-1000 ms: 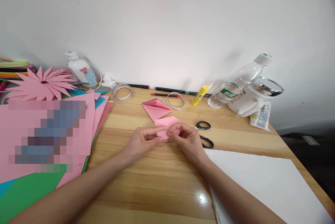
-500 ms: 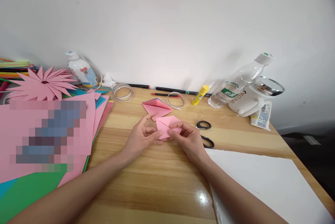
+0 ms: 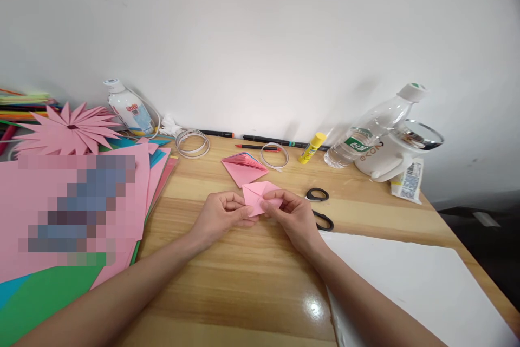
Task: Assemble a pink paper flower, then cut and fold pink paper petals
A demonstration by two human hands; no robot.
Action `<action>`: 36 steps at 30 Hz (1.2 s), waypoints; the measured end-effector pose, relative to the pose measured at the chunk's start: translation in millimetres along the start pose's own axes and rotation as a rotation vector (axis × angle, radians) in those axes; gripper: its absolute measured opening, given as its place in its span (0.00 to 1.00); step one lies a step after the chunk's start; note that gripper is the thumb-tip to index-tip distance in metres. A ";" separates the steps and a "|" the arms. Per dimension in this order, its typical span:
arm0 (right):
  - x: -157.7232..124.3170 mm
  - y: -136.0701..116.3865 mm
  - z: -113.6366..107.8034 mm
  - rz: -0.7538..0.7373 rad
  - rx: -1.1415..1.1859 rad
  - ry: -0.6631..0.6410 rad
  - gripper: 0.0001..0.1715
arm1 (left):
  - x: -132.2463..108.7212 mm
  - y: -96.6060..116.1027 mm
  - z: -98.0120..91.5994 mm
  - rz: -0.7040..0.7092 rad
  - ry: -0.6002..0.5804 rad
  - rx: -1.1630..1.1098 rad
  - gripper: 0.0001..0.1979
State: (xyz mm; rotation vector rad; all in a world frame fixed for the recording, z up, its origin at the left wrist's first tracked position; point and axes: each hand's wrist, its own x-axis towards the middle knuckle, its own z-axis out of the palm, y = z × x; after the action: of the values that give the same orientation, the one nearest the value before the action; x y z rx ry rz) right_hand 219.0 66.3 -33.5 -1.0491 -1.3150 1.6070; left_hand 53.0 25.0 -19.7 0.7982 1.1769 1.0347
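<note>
Paper [image 3: 255,195], pink and folded, is held at centre frame by two nearly closed hands: the left hand [image 3: 216,217], its lifted index finger [image 3: 232,196] just curled back, pinches the lower left edge, and the right hand [image 3: 298,218] pinches the right side, seemingly steadying it.

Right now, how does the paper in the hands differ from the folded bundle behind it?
The paper is held by the left hand and right hand, while the bundle lies on the table. The paper shows a creased face; the bundle shows many stacked edges. Both are folded and mostly pink.
</note>
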 end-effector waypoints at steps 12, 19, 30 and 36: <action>-0.8 0.1 1.1 0.007 -0.006 0.018 0.15 | 0.0 -1.3 0.9 0.006 0.007 0.005 0.16; -0.1 0.8 0.5 -0.001 0.009 0.020 0.16 | 0.6 -0.4 3.0 0.029 -0.002 0.027 0.16; -1.0 -1.8 0.8 -0.003 -0.003 0.026 0.16 | 2.0 -5.4 -0.4 0.029 -0.035 -0.007 0.15; -0.2 -0.4 -0.7 -0.003 -0.019 0.034 0.15 | 2.1 -3.1 0.3 0.014 -0.041 -0.014 0.16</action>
State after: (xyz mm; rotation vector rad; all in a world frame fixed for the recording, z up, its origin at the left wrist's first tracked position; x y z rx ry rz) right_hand 219.8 66.4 -33.1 -1.0813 -1.3115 1.5708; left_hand 54.0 26.0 -23.2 0.8139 1.1291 1.0327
